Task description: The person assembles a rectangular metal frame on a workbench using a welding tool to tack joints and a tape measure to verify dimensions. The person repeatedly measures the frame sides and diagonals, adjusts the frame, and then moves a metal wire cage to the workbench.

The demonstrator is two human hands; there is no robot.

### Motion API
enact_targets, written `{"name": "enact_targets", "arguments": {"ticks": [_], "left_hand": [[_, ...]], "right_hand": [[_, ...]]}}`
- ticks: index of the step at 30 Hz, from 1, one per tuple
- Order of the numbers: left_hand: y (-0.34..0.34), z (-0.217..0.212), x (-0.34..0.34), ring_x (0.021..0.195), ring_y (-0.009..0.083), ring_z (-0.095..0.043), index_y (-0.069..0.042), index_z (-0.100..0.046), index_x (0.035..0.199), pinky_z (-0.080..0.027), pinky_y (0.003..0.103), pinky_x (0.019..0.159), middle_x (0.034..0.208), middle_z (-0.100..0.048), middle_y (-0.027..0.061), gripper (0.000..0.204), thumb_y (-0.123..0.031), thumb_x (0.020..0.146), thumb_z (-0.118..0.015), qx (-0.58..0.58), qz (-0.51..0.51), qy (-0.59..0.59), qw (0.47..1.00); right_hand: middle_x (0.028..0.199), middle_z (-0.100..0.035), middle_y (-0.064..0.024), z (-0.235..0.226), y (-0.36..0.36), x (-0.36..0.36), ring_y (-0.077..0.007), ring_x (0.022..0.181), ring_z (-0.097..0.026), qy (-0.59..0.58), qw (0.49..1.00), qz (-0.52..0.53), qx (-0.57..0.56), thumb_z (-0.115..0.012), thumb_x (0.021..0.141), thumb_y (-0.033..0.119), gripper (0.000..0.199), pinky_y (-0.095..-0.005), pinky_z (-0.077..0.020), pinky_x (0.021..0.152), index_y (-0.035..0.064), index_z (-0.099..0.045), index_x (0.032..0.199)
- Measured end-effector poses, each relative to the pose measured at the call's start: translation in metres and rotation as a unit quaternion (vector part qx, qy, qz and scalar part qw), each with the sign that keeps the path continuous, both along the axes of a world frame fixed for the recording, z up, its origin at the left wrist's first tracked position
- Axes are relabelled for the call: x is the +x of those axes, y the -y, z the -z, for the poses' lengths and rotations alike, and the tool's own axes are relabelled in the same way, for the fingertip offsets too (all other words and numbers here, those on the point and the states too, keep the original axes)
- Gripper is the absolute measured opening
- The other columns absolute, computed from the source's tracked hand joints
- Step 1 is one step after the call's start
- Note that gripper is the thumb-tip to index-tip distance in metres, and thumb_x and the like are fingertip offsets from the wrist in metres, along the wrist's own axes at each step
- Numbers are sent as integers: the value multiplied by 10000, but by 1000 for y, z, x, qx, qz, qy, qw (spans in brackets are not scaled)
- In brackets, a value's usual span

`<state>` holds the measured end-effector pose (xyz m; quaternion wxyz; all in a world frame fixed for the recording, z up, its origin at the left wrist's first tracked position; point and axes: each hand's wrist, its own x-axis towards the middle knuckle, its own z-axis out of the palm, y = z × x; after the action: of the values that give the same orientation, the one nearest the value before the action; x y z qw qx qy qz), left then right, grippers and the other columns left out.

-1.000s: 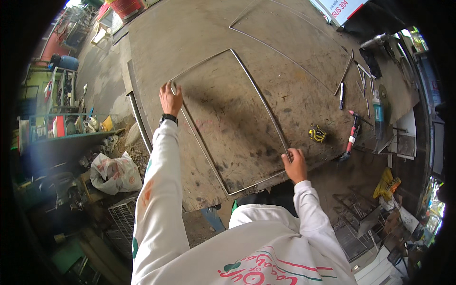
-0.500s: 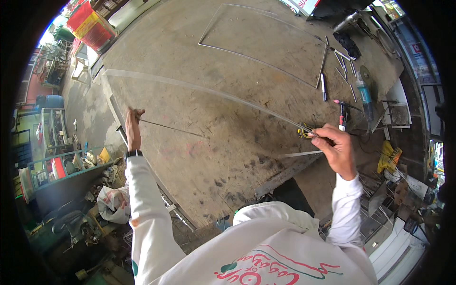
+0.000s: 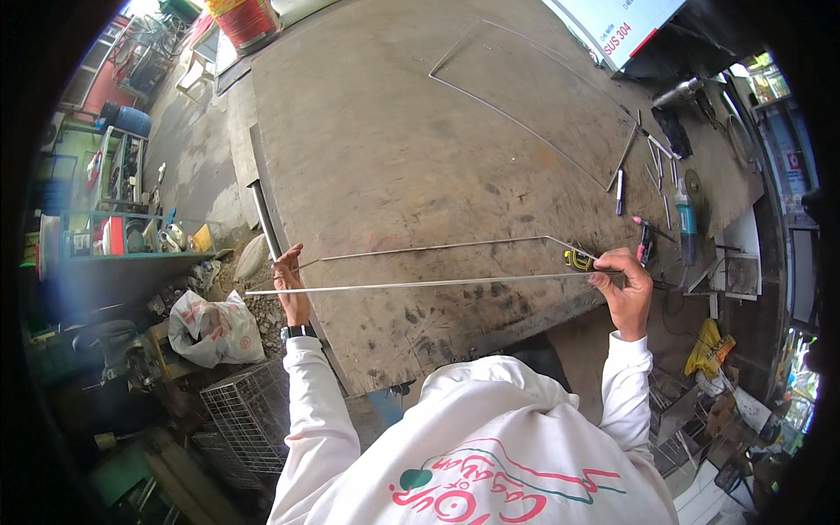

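Note:
A thin metal rod frame (image 3: 429, 248), bent into a long narrow shape, hangs level between my two hands above the worktable (image 3: 367, 140). My right hand (image 3: 625, 290) pinches its right end between thumb and fingers, beside a yellow tape measure (image 3: 577, 259) lying on the table. At the table's left edge, my left hand (image 3: 290, 278) has its fingers closed round the other end. One straight side of the frame runs past the left wrist and sticks out beyond it.
A larger rod frame (image 3: 516, 114) lies at the far right of the table. Beside it are a marker (image 3: 620, 192), several short rods, an angle grinder (image 3: 685, 223) and a torch (image 3: 646, 241). A red bucket (image 3: 241, 22) stands far left, a wire cage (image 3: 249, 407) near left.
The rod frame swung from slanting far across the table to lying crosswise close to me. My left hand moved right and nearer. The view shifted, bringing the large white box further into sight.

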<state>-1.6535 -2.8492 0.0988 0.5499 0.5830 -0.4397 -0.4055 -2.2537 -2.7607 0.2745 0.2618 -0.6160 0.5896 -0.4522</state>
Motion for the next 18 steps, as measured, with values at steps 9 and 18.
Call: {"name": "enact_targets", "arguments": {"ticks": [9, 18], "left_hand": [[-6, -49, 1, 1296, 255, -632, 9, -679, 1291, -442, 422, 1188, 1332, -702, 154, 374, -300, 1108, -573, 16, -2, 8, 1000], [-7, -154, -24, 927, 162, -556, -64, -631, 1107, -418, 330, 882, 1008, -609, 40, 159, -214, 1056, -622, -108, -73, -76, 989]], "right_hand": [[1099, -684, -68, 38, -2, 8, -133, 939, -657, 162, 986, 41, -17, -786, 999, 244, 274, -264, -507, 848, 10, -692, 1107], [702, -498, 15, 64, 37, 22, -99, 672, -449, 140, 955, 257, -41, -545, 1107, 286, 424, -301, -389, 633, 47, -511, 757]]}}
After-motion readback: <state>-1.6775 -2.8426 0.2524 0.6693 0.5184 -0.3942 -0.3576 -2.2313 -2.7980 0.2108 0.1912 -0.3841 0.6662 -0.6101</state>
